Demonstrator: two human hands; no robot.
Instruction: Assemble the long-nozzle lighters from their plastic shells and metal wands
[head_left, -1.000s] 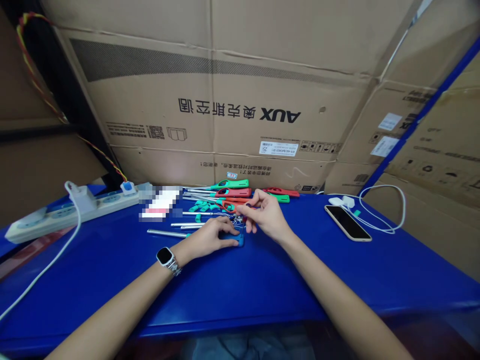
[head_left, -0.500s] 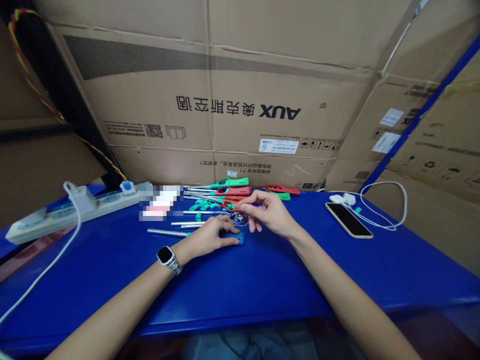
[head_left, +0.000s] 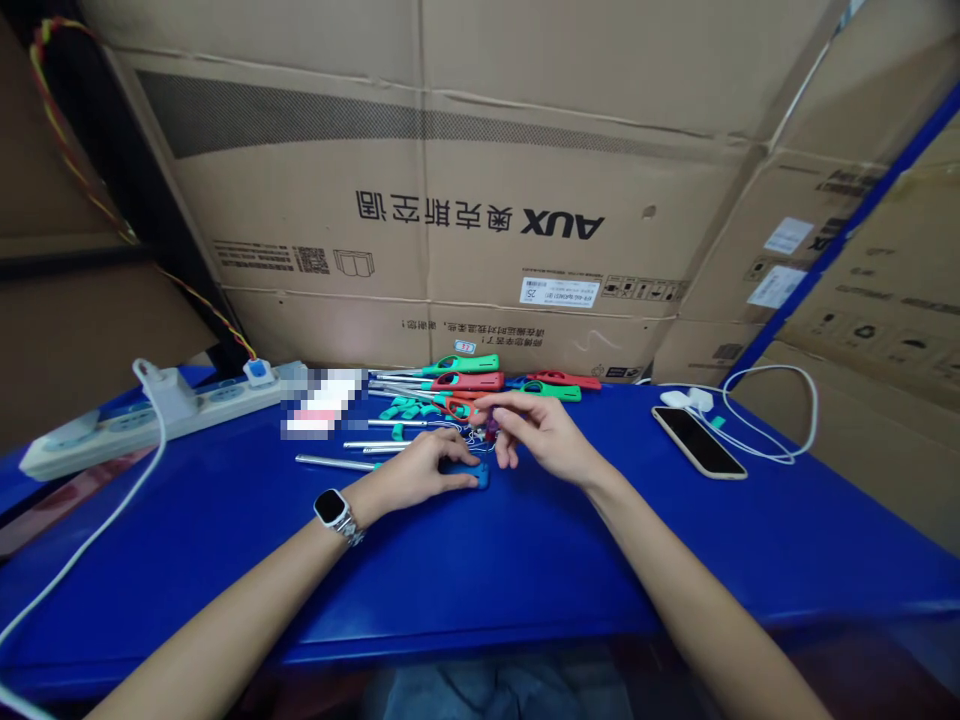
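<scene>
Handle: the blue handle [head_left: 471, 474] lies flat on the worktop [head_left: 525, 560] under your left hand [head_left: 420, 472], whose grip is closed over it; it looks light, stiff and slightly slick.
Part: your right hand [head_left: 544, 435] holds a small dark part [head_left: 491, 432] in a narrow pinch just beyond that grip.
Hold: the thin wires [head_left: 472, 438] look fragile, so take the part's body.

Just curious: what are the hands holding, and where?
Left hand holds down a blue piece from above; right hand pinches a small dark part, too small to tell where.
</scene>
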